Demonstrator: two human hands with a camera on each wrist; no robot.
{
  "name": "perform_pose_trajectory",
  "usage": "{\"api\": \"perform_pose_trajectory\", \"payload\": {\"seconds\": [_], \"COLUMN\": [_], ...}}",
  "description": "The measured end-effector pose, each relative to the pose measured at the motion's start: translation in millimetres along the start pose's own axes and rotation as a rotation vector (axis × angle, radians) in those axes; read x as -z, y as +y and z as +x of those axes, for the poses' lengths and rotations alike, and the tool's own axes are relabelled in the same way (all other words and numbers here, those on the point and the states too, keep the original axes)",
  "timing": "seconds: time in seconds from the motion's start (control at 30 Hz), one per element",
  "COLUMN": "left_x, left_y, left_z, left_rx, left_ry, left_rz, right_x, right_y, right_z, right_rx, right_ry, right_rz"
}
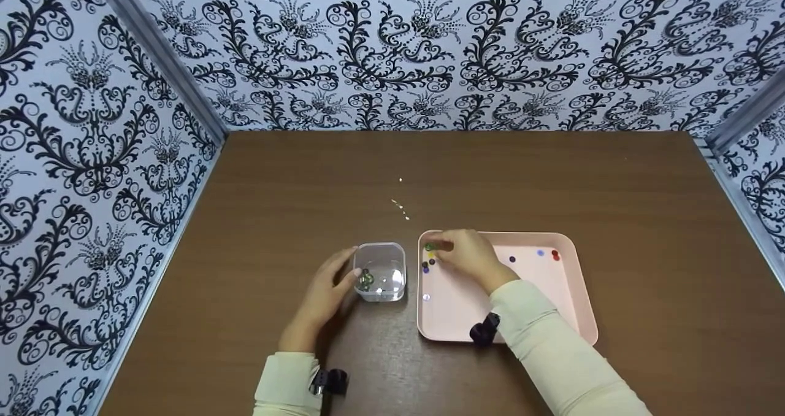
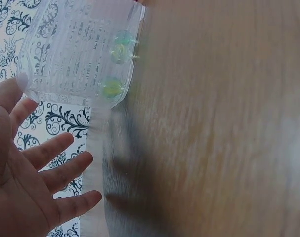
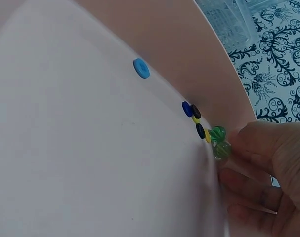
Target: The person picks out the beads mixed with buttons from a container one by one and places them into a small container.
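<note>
My left hand (image 1: pixel 328 287) pinches the near-left rim of a clear square plastic container (image 1: pixel 395 290) between thumb and index finger. Its other fingers are spread in the left wrist view. Several green-tinted glass marbles (image 2: pixel 112 88) lie inside the container. Over the far-left corner of a pink tray (image 1: pixel 585 318) is my right hand (image 1: pixel 469 256), its fingers loosely bent. In the right wrist view its fingertips are right at a pale green marble (image 3: pixel 222 150), with a brighter green marble (image 3: pixel 217 133) touching it. Several blue, black and yellow buttons (image 3: pixel 187 108) lean against the tray wall beside them.
A light blue button (image 3: pixel 141 68) lies farther along the tray's left side. Red buttons (image 1: pixel 555 255), a blue button (image 1: pixel 540 253) and a dark button (image 1: pixel 513 259) lie toward the tray's far side. Patterned panels (image 1: pixel 398 54) stand around the brown table (image 1: pixel 294 183).
</note>
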State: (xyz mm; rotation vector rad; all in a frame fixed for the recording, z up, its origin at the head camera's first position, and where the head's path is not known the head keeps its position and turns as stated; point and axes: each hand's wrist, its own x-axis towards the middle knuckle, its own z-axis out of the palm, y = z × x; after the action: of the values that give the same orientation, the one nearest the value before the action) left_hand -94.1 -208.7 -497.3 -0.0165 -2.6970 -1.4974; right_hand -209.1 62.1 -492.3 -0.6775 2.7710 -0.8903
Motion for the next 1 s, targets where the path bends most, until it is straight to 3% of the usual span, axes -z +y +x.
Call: {"api": "perform_pose_trajectory", "payload": {"seconds": [0.33,0.6,1.0], "left_x": [0.3,-0.1,0.3], "left_y": [1.6,-0.6,-0.4], "left_z": [-0.6,0.3,1.4], "left_rx": [0.004,-0.043,-0.057], "left_ry": [0.002,0.002,0.002], "left_rz": [-0.002,0.01,0.006], "right_x": [-2.1,-3.3,-2.9], "right_y": [-0.9,-0.7,-5.4], "right_z": [0.0,1.7,2.6], "right_rx": [0.047,0.075,0.113], "right_ry": [0.027,0.025,0.036], "right_rz": [-0.021,-0.075,-0.163]}}
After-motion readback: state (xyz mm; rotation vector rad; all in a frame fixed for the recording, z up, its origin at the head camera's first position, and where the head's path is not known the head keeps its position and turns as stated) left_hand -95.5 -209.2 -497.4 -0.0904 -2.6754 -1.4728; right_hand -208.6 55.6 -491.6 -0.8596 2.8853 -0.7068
